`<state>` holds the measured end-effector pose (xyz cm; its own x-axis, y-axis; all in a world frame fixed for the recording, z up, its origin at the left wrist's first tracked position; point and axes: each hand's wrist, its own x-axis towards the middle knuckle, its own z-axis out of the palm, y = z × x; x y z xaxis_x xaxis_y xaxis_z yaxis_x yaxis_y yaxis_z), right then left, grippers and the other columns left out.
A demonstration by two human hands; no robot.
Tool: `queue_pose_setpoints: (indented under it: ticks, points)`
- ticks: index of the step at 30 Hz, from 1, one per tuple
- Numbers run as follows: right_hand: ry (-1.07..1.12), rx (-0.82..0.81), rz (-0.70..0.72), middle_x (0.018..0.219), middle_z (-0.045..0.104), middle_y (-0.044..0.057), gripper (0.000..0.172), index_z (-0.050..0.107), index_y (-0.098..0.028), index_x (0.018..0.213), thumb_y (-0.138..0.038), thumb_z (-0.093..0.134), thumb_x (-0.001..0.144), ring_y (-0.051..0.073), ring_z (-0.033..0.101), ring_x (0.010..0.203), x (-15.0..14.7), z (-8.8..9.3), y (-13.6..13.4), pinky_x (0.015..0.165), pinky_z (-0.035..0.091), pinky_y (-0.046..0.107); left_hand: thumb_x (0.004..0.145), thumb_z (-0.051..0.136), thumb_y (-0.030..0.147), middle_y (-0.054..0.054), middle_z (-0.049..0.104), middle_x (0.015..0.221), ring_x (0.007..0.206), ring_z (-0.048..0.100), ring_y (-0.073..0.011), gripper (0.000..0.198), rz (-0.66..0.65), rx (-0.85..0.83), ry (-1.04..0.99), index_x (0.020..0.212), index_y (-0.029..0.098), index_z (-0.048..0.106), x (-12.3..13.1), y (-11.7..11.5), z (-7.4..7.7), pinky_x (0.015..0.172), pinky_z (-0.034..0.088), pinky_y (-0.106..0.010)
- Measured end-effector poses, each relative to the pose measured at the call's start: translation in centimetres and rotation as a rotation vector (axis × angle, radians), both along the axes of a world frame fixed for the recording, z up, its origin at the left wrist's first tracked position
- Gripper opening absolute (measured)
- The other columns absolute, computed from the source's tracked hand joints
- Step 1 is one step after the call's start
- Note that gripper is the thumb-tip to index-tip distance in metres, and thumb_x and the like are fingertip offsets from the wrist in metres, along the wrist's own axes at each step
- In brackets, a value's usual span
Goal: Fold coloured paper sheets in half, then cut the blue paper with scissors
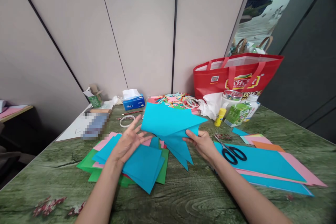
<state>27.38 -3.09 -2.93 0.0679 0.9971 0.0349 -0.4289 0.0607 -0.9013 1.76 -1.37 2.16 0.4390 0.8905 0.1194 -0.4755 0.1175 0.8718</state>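
Several sheets of blue paper [168,120], fanned unevenly with pointed corners, are pinched in my right hand [201,141] above the table. My left hand [131,140] is spread, palm up, fingertips close to the left edge of those sheets; whether they touch it I cannot tell. Below the left hand lies a pile of coloured paper [143,164], blue on top with green and pink underneath. Black-handled scissors [232,154] rest on a stack of blue and pink paper [270,162] to the right of my right hand.
At the back stand a blue tissue box [133,103], folded paper stars [174,100] and tape rolls [190,103]. A yellow glue stick [219,117], a green box [237,114], a lidded mug [228,101] and a red bag [210,80] stand at the right. A white board [70,129] lies left.
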Motion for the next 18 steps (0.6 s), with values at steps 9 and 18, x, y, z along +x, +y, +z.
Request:
queue_pose_setpoints:
  ticks: [9,18]
  points:
    - [-0.049,-0.009,0.024,0.059,0.065,-0.002,0.021,0.068,-0.017,0.053,-0.035,0.078,0.053,0.014,0.057,0.055,-0.3,-0.2,-0.1,0.068,0.055,0.036,0.058,0.077,0.031,-0.006,0.069,0.071,0.074,0.065,-0.0223,0.027,0.255,-0.092,0.275,0.073,0.01,0.068,0.9,0.2,-1.4,0.082,0.05,-0.042]
    - [0.02,-0.074,-0.024,0.074,0.071,0.004,0.027,0.069,-0.015,0.068,-0.035,0.08,0.051,0.019,0.063,0.066,-0.1,-0.5,0.2,0.067,0.053,0.034,0.053,0.079,0.026,0.001,0.062,0.055,0.054,0.058,-0.0105,0.026,0.464,-0.021,0.186,0.058,0.013,0.056,1.6,0.3,-1.4,0.058,0.05,-0.022]
